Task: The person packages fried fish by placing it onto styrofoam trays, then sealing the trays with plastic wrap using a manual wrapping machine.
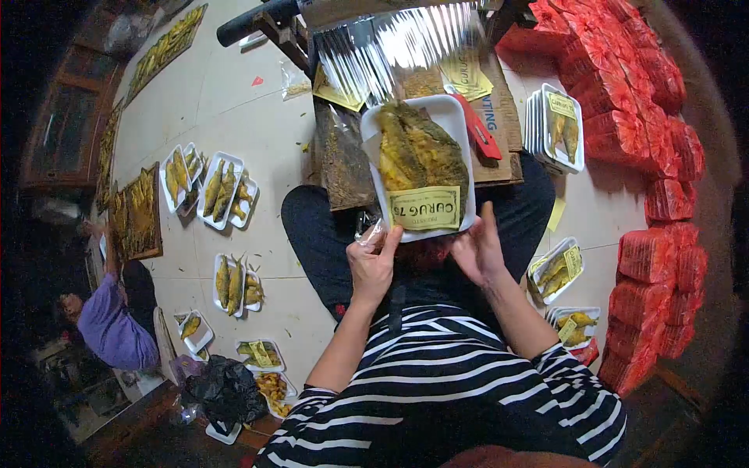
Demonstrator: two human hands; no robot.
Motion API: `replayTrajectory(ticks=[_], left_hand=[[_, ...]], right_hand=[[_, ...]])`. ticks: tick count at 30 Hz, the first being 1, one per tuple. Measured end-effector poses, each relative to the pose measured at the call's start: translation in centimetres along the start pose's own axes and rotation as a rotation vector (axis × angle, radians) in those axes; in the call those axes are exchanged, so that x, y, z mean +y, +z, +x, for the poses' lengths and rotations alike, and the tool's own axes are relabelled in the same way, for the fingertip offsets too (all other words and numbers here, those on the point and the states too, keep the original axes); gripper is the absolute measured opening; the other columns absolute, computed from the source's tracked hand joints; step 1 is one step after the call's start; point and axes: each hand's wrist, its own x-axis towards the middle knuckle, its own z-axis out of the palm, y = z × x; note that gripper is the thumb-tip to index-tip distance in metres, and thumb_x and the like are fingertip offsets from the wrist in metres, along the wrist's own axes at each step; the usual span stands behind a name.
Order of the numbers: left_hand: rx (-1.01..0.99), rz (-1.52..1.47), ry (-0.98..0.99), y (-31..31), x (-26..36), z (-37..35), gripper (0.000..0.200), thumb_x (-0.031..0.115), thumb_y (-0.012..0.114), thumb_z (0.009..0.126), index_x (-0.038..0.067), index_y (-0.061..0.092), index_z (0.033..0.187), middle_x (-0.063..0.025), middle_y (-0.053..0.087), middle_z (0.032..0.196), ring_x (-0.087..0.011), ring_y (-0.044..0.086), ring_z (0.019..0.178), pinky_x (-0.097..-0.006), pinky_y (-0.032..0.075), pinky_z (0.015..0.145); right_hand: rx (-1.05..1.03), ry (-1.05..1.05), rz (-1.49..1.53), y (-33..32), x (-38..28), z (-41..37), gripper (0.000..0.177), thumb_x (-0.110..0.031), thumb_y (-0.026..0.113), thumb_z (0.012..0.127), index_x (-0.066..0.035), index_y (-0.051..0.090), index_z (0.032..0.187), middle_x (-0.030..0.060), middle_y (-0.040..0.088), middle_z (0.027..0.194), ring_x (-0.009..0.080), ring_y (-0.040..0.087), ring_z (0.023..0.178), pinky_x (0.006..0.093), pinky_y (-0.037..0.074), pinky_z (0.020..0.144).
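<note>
A white foam tray (pixel 374 175) with flattened yellow-brown fish (pixel 421 148) and a yellow label (pixel 427 208) reading CURUG is in front of me, tilted over my lap. My left hand (pixel 372 264) grips its near left corner, thumb on the rim and clear film bunched beside the fingers. At the near right corner is my right hand (pixel 480 251), thumb apart and fingers extended; their tips are partly hidden by the tray. Just beyond the tray, a red cutter (pixel 477 129) lies on the cardboard-covered work stand (pixel 507 101).
Clear film (pixel 406 47) stretches from a roll at the stand's far end. Stacked packed trays (pixel 555 129) stand right, before piles of red-wrapped bundles (pixel 641 269). Fish trays (pixel 221 189) and a black plastic bag (pixel 225 390) lie left. Another person (pixel 117 327) sits far left by a fish rack (pixel 138 210).
</note>
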Motion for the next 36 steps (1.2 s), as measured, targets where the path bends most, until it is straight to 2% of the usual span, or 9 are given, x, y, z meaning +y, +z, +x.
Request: replayTrajectory(ticks=[7,10,12,16,23,27,29,32,36], left_hand=[[0.174,-0.694,-0.243,-2.4,-7.9,2.1,0.020,0.017,0.048,0.089,0.000,0.056,0.095,-0.0021,0.055,0.067,-0.0072,0.050,0.058,-0.0200,0.042,0.057],[-0.003,-0.596,-0.346,2.5,-9.3,2.0,0.030,0.006,0.054,0.081,0.003,0.041,0.108,-0.0080,0.054,0.091,-0.0161,0.054,0.081,-0.0291,0.045,0.074],[-0.207,-0.429,-0.304,5.7,-9.9,-1.3,0.044,0.029,0.048,0.087,0.008,0.040,0.125,-0.0080,0.052,0.115,-0.0190,0.051,0.104,-0.0344,0.042,0.087],[-0.672,-1.417,-0.619,1.9,-7.4,1.0,0.053,0.043,0.047,0.086,0.009,0.041,0.125,-0.0115,0.046,0.125,-0.0240,0.045,0.113,-0.0357,0.036,0.094],[-0.250,-0.115,-0.278,2.4,-4.6,2.8,0.051,0.035,0.072,0.069,0.000,0.056,0.103,-0.0110,0.061,0.099,-0.0177,0.058,0.090,-0.0275,0.044,0.077],[0.064,0.358,0.171,1.9,-1.5,2.4,0.071,0.025,0.078,0.061,0.000,0.043,0.117,-0.0132,0.055,0.108,-0.0200,0.052,0.102,-0.0319,0.041,0.084],[0.145,0.011,0.474,0.5,2.5,4.5,0.084,0.023,0.080,0.058,0.001,0.033,0.125,-0.0113,0.050,0.114,-0.0212,0.046,0.109,-0.0334,0.037,0.091],[-0.306,-0.602,0.284,-3.8,10.3,7.7,0.067,0.027,0.070,0.068,0.001,0.037,0.121,-0.0085,0.049,0.111,-0.0159,0.046,0.104,-0.0306,0.037,0.090],[-0.461,-0.522,0.122,-6.6,12.6,12.7,0.052,0.056,0.051,0.078,0.004,0.057,0.073,-0.0075,0.058,0.083,-0.0139,0.055,0.076,-0.0236,0.042,0.071]], right_hand=[[0.005,-0.001,-0.034,-1.3,-1.5,-2.2,0.037,-0.027,0.042,0.091,0.003,0.046,0.113,0.0145,0.054,0.111,0.0216,0.057,0.097,0.0326,0.051,0.080],[-0.065,0.127,0.161,-2.9,2.0,-2.5,0.042,-0.029,0.042,0.091,-0.001,0.039,0.122,0.0140,0.050,0.118,0.0232,0.053,0.103,0.0373,0.049,0.084],[-0.081,0.111,0.022,-3.1,3.5,-2.5,0.041,-0.030,0.042,0.091,0.000,0.043,0.118,0.0113,0.051,0.117,0.0219,0.051,0.106,0.0387,0.045,0.088],[0.014,-0.246,-1.092,-7.0,3.2,-1.8,0.035,-0.020,0.046,0.089,0.003,0.043,0.115,0.0138,0.051,0.111,0.0250,0.049,0.105,0.0312,0.038,0.089],[0.045,-0.854,-1.268,-1.8,-1.5,1.1,0.057,-0.003,0.052,0.081,0.001,0.026,0.131,0.0142,0.037,0.126,0.0221,0.034,0.119,0.0316,0.024,0.101],[-0.048,-0.520,-1.091,3.1,-7.2,5.4,0.034,-0.006,0.049,0.082,0.002,0.048,0.115,0.0067,0.056,0.093,0.0098,0.051,0.084,0.0222,0.040,0.076],[-0.208,-0.399,-1.196,5.3,-10.3,5.9,0.032,-0.005,0.049,0.082,0.002,0.050,0.113,0.0059,0.056,0.090,0.0085,0.051,0.081,0.0205,0.040,0.070],[-0.252,-0.798,-1.374,10.1,-12.2,3.6,0.033,-0.003,0.053,0.075,-0.004,0.055,0.109,0.0081,0.058,0.088,0.0126,0.053,0.076,0.0251,0.044,0.068],[-0.430,-0.657,-1.496,9.7,-12.2,0.8,0.048,0.008,0.050,0.072,-0.011,0.055,0.115,0.0147,0.057,0.109,0.0253,0.057,0.095,0.0284,0.044,0.081]])
